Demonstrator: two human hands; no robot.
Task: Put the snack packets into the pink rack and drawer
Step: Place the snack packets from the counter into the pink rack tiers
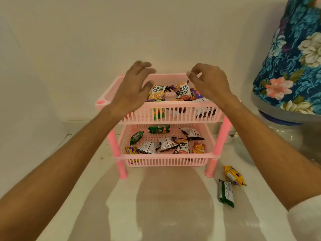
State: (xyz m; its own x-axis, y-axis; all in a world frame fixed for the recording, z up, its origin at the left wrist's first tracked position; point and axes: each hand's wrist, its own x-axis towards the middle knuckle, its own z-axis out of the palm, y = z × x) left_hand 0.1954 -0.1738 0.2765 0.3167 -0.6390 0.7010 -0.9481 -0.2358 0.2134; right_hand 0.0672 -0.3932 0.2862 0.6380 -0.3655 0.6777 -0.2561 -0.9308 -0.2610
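Observation:
A pink two-tier rack stands on the white counter against the wall. Its upper basket holds salted peanut packets and other snacks. Several packets lie in the lower basket, among them a green biscuit pack. On the counter to the right of the rack lie a yellow packet and a green-and-silver packet. My left hand hovers over the upper basket's left side, fingers spread, holding nothing. Over its right side is my right hand, fingers curled and apart, also without anything in it.
A large container under a blue floral cloth cover stands on a grey base at the right, close to the rack. A pale wall rises directly behind the rack. White counter surface stretches in front.

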